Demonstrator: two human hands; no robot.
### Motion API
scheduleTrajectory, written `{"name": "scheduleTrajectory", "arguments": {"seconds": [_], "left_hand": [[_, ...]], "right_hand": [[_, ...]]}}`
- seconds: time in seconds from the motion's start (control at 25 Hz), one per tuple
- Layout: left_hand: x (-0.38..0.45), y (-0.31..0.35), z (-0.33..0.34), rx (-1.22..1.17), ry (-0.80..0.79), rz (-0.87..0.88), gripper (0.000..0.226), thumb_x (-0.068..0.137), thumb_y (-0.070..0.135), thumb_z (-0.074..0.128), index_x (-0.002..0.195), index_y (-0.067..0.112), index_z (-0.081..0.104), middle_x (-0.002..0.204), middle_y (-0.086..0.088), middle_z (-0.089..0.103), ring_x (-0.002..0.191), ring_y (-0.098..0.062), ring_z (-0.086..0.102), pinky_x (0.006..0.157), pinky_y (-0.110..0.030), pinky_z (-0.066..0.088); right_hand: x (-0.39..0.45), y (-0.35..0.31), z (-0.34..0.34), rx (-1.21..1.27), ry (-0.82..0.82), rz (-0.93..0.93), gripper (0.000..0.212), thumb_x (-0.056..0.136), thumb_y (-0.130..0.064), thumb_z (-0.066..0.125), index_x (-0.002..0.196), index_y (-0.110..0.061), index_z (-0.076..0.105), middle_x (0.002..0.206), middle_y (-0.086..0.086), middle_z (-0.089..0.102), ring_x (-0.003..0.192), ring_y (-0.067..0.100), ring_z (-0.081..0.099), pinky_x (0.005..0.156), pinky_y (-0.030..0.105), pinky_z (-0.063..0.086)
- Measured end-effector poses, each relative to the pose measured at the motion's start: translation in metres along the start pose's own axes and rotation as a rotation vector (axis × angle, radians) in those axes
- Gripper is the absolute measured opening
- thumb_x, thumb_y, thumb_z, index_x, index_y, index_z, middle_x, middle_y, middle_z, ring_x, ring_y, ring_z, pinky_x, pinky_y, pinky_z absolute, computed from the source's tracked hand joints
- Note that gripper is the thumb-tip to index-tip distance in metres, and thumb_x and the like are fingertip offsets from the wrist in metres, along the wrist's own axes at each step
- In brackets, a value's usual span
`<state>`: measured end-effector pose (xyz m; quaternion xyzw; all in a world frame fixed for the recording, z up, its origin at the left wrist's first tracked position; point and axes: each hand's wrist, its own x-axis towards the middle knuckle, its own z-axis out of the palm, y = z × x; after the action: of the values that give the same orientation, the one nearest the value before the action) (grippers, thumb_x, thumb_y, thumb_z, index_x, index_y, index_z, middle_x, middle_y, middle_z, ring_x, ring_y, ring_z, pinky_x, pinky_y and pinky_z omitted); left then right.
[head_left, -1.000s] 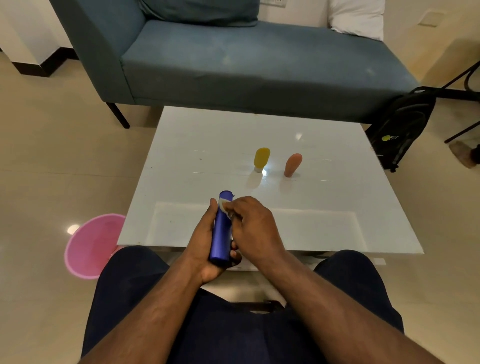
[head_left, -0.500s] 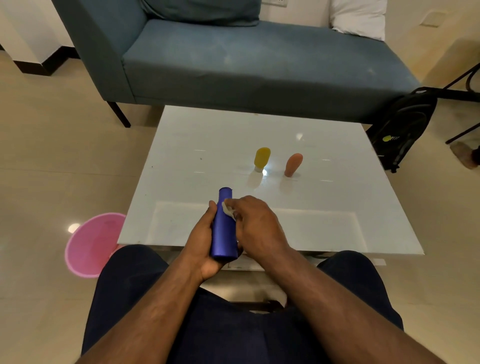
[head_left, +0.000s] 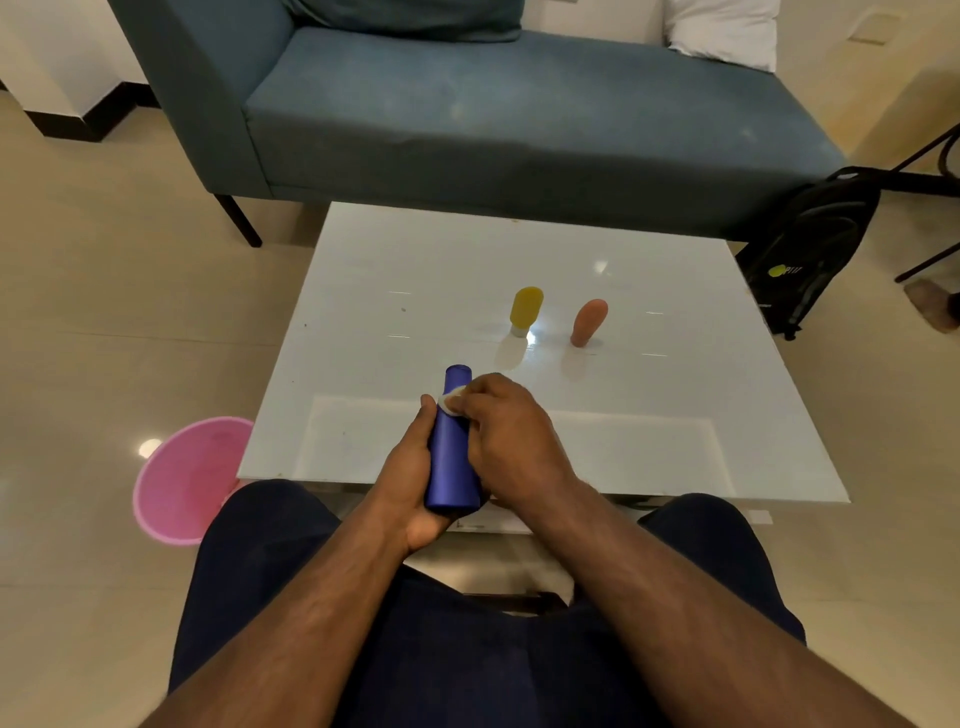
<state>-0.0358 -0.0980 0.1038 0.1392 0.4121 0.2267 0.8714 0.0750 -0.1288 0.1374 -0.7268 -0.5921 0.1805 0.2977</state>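
Note:
A blue cylindrical bottle (head_left: 451, 447) lies lengthwise in my left hand (head_left: 408, 478), which grips it from the left and below over the near edge of the white table (head_left: 405, 270). My right hand (head_left: 511, 441) pinches a small white pad (head_left: 451, 401) and presses it against the upper part of the bottle. Further back on the table a yellow bottle (head_left: 525, 307) and an orange-pink bottle (head_left: 588, 321) stand upside down on their caps, side by side.
A pink plastic bin (head_left: 182, 478) sits on the floor left of the table. A blue-grey sofa (head_left: 493, 114) runs behind the table, with a white pillow (head_left: 727, 31) at its right end. A black backpack (head_left: 810, 244) leans at the right.
My right hand with the white pad has shifted slightly along the upper part of the blue bottle. The bottle stays in my left hand.

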Motion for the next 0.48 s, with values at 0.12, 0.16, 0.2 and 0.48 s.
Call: {"name": "scheduleTrajectory", "arguments": {"seconds": [0.12,0.16,0.2,0.48], "left_hand": [[0.001,0.005,-0.003,-0.067,0.018,0.002,0.059,0.094,0.063,0.053,0.109,0.008,0.068,0.088,-0.014,0.071,0.081,-0.025,0.069,0.078,-0.039,0.057],[0.003,0.007,-0.004,-0.068,0.044,0.014,0.059,0.093,0.063,0.054,0.104,0.007,0.069,0.084,-0.013,0.070,0.076,-0.024,0.069,0.072,-0.037,0.060],[0.004,0.007,-0.005,-0.071,0.066,0.024,0.058,0.092,0.062,0.056,0.102,0.006,0.070,0.084,-0.013,0.070,0.073,-0.024,0.070,0.068,-0.036,0.061],[0.005,0.005,-0.006,0.008,0.051,-0.014,0.057,0.094,0.062,0.053,0.112,0.010,0.068,0.086,-0.012,0.074,0.076,-0.025,0.073,0.072,-0.039,0.056]], "right_hand": [[-0.029,-0.011,0.004,-0.114,-0.045,-0.197,0.027,0.086,-0.012,0.058,0.111,-0.014,0.069,0.105,0.004,0.065,0.095,0.021,0.057,0.087,0.033,0.050],[-0.042,-0.014,0.004,-0.111,-0.062,-0.217,0.029,0.085,-0.013,0.057,0.111,-0.014,0.069,0.104,0.002,0.066,0.095,0.019,0.056,0.087,0.029,0.048],[-0.051,-0.015,0.002,-0.107,-0.071,-0.213,0.028,0.085,-0.016,0.055,0.109,-0.014,0.069,0.103,0.001,0.065,0.094,0.017,0.055,0.087,0.027,0.047],[-0.025,-0.011,0.005,-0.106,-0.031,0.002,0.019,0.093,-0.024,0.050,0.090,-0.016,0.067,0.089,0.001,0.060,0.081,0.014,0.053,0.078,0.034,0.049]]}}
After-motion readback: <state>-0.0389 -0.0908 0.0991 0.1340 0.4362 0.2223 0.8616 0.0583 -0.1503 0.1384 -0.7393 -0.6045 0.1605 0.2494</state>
